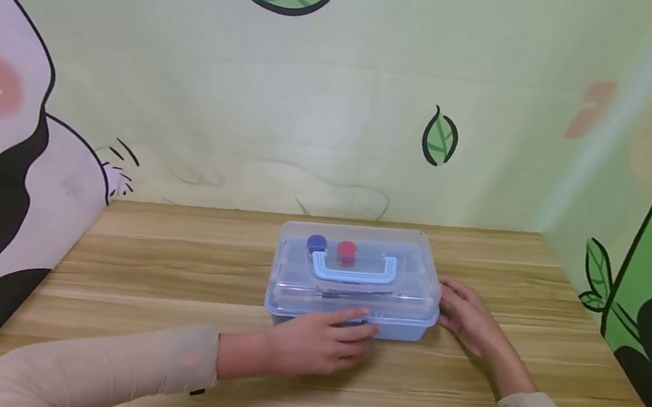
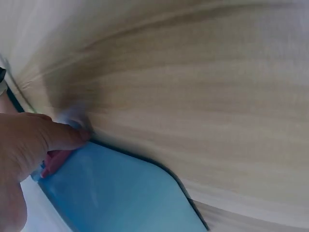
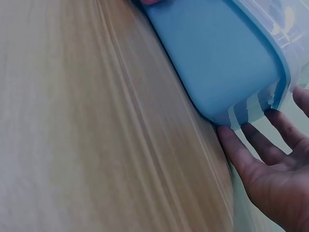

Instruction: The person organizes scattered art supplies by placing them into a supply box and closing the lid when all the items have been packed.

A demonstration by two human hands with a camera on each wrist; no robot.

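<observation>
A plastic storage box (image 1: 350, 305) with a light-blue base and a clear lid (image 1: 294, 264) sits on the table. The lid looks closed, and its blue carrying handle (image 1: 352, 276) lies flat. My left hand (image 1: 317, 345) is at the middle of the box's front, its fingertips touching around the front latch area. In the left wrist view the thumb (image 2: 67, 137) lies against the blue front, while the other fingers are partly hidden. Resting against the box's right side is my right hand (image 1: 467, 319); its fingers (image 3: 263, 142) are spread and touch the side wall near the bottom.
Through the lid show a dark-blue round cap (image 1: 317, 243), a red round cap (image 1: 347, 251) and a thin dark stick (image 1: 354, 294). The wooden table (image 1: 174, 246) meets a printed cloth backdrop (image 1: 195, 79) behind and at both sides.
</observation>
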